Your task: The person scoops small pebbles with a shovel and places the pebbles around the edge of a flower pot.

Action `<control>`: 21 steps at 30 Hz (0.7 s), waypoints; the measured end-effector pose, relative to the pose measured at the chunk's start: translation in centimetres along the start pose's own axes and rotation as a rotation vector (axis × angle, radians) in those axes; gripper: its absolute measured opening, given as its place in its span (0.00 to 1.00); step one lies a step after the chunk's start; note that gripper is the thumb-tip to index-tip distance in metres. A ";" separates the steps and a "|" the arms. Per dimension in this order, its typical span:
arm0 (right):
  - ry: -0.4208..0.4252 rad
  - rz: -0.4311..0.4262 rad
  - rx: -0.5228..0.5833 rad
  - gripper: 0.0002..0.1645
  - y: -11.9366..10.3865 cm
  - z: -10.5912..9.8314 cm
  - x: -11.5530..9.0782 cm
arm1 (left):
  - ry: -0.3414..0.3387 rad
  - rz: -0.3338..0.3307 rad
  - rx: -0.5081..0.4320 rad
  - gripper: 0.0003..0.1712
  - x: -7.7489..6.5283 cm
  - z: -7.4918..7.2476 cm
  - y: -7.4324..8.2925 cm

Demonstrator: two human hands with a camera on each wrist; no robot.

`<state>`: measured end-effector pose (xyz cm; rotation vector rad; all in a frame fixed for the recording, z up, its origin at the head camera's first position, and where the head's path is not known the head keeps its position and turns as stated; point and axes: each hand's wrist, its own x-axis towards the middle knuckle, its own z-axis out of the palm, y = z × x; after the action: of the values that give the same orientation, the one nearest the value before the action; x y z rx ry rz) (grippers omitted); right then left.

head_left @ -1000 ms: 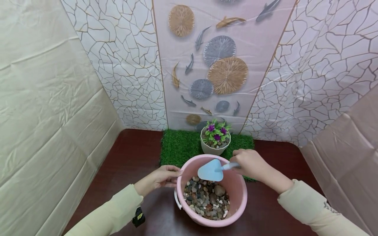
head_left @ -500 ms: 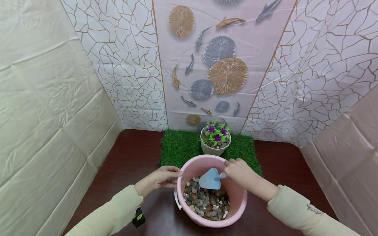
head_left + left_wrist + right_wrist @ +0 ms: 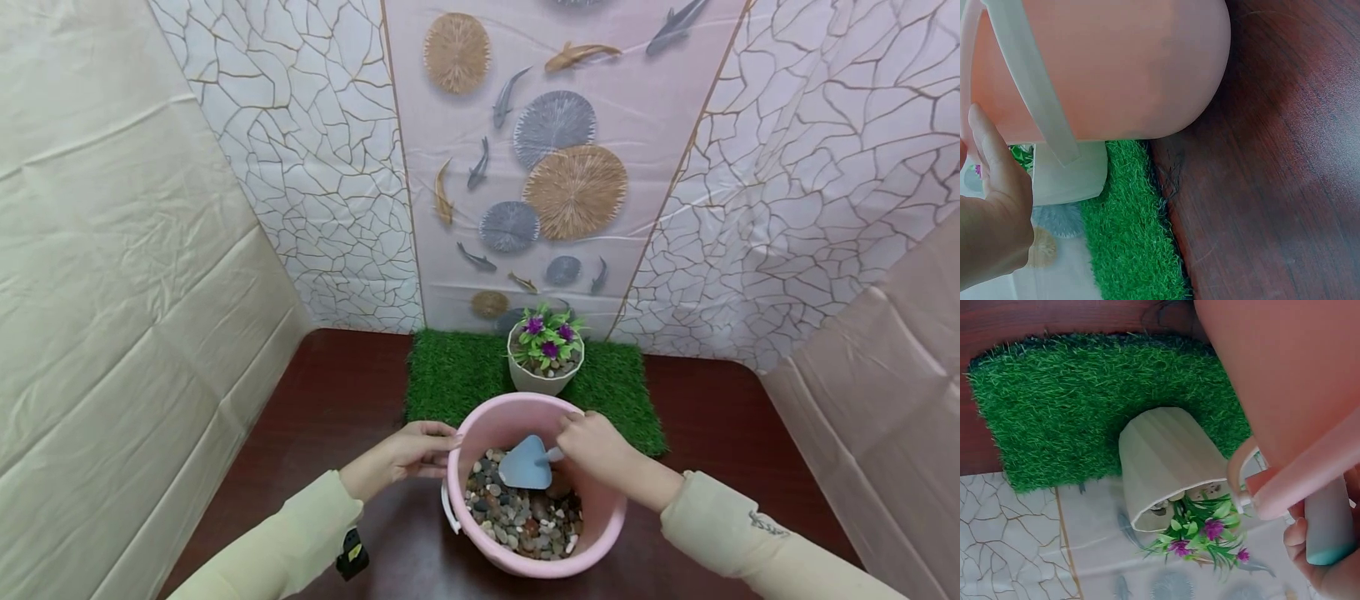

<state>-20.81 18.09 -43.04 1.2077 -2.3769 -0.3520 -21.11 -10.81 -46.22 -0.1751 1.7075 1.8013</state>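
Observation:
A pink bucket (image 3: 613, 533) holds mixed pebbles (image 3: 517, 521) at its bottom. My left hand (image 3: 408, 454) grips the bucket's left rim; in the left wrist view the hand (image 3: 997, 200) shows with one finger along the outer wall. My right hand (image 3: 600, 450), over the far right rim, grips the handle of a light blue trowel (image 3: 527, 463), whose blade is inside the bucket above the pebbles. The right wrist view shows the trowel handle (image 3: 1327, 519) in my curled fingers, partly hidden by the rim.
Behind the bucket, a white flowerpot (image 3: 543, 382) with purple flowers stands on a green grass mat (image 3: 457, 375). The white bucket handle (image 3: 450, 507) hangs at its left side. A small black object (image 3: 352, 554) shows by my left sleeve. Dark wooden table (image 3: 337, 392) lies around.
My right hand has moved left and down toward me, lowering the trowel blade from near the rim to deeper in the bucket. The left hand has stayed on the rim.

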 end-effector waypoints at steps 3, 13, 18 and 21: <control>-0.018 -0.005 0.106 0.16 -0.3 0.6 0.0 | 0.010 0.001 0.004 0.11 0.0 0.0 0.1; -0.127 0.066 0.395 0.13 -1.0 1.1 -0.3 | 0.015 -0.004 0.016 0.10 0.0 0.4 -0.1; -0.117 0.047 0.448 0.13 -1.0 1.0 0.2 | 0.034 -0.007 0.012 0.10 0.1 0.2 -0.1; -0.145 0.054 0.502 0.14 -1.1 1.0 0.1 | 0.032 -0.006 0.007 0.09 0.0 0.1 -0.2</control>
<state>-20.64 17.42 -44.33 1.3587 -2.7141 0.1981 -20.98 -10.72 -46.37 -0.2071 1.7337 1.7973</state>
